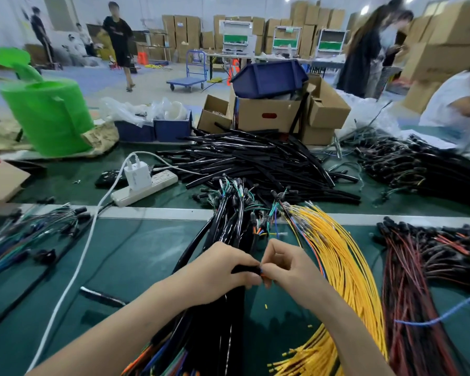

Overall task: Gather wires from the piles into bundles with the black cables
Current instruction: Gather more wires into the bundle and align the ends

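My left hand grips the end of a black cable over the middle of the green table. My right hand pinches thin coloured wire ends right at that cable's opening, fingertips touching the left hand's. Beneath both hands lies a stack of finished black bundles with coloured wires sticking out at the far end. A fan of yellow wires lies just right of my right hand. Dark red wires lie further right. A big heap of loose black cables sits beyond.
A white power strip with a charger and white cord lies at left. Mixed coloured wires sit far left. Cardboard boxes, a green roll and a seated person border the table's far side.
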